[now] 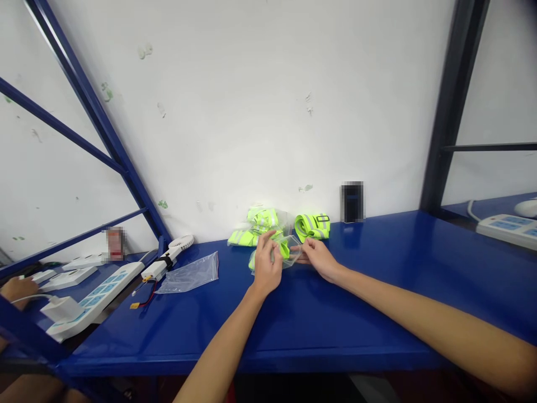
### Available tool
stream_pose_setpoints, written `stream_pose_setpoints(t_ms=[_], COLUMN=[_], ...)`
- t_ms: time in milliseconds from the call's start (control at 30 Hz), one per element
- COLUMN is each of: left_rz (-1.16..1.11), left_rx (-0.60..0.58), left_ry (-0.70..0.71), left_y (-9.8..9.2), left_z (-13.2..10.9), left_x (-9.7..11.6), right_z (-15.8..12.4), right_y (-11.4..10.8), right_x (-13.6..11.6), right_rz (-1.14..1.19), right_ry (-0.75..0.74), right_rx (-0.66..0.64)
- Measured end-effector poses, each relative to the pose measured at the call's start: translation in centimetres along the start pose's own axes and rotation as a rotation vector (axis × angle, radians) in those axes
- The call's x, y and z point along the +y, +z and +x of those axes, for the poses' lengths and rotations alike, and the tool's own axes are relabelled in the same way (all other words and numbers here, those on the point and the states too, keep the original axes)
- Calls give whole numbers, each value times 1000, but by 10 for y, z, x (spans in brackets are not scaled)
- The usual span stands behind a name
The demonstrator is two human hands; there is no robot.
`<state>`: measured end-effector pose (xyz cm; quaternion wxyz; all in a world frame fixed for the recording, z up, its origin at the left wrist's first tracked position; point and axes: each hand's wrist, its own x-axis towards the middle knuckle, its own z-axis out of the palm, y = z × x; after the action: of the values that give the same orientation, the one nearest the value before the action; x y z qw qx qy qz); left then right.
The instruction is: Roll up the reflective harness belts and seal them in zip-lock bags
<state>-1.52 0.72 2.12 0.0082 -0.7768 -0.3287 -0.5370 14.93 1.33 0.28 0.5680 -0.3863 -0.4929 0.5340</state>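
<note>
My left hand [268, 263] is closed on a clear plastic bag [297, 249], with its fingers curled around the side. Inside that bag shows a folded neon-yellow reflective strap [284, 248], partly covered by the hand. At the bag's right edge, my right hand [322, 258] pinches the plastic between thumb and fingers. Just behind my right hand lies a rolled neon-yellow reflective strap [312, 226] with a black buckle and silver stripes. Behind my left hand, more bagged neon-yellow straps [263, 217] are piled against the wall.
A flat clear bag [191, 274] lies left on the blue table [335, 324]. Beside it are a white handheld fan [181, 243] and a battery lead [146, 294]. Power strips [98, 299] run beyond the blue frame, near another person's hand [19, 292]. A black box [352, 202] stands behind.
</note>
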Motion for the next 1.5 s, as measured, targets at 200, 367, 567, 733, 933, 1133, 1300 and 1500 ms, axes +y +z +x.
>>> stream_pose_setpoints(t_ms=[200, 367, 567, 733, 933, 1133, 1300, 1500], left_rz=[106, 218, 167, 303, 392, 461, 500, 512], left_rx=[-42, -276, -400, -433, -455, -400, -416, -505], left_ry=[-83, -307, -256, -61, 103, 154, 208, 171], left_y=[-13, -23, -22, -25, -24, -15, -13, -27], left_z=[3, 1, 0, 1, 1, -1, -4, -7], left_x=[-19, -47, -51, -31, -17, -13, -3, -8], right_z=[0, -8, -4, -4, -7, -7, -8, -15], right_y=[-13, -10, -9, -13, -17, -16, -18, -31], right_x=[0, -7, -6, -11, -9, -6, -8, -14], right_rz=[-300, -513, -668, -677, -440, -369, -435, -486], right_ry=[-241, -212, -193, -275, -130, -98, -150, -117], right_rx=[23, -87, -172, -369, -487, -464, -408, -375])
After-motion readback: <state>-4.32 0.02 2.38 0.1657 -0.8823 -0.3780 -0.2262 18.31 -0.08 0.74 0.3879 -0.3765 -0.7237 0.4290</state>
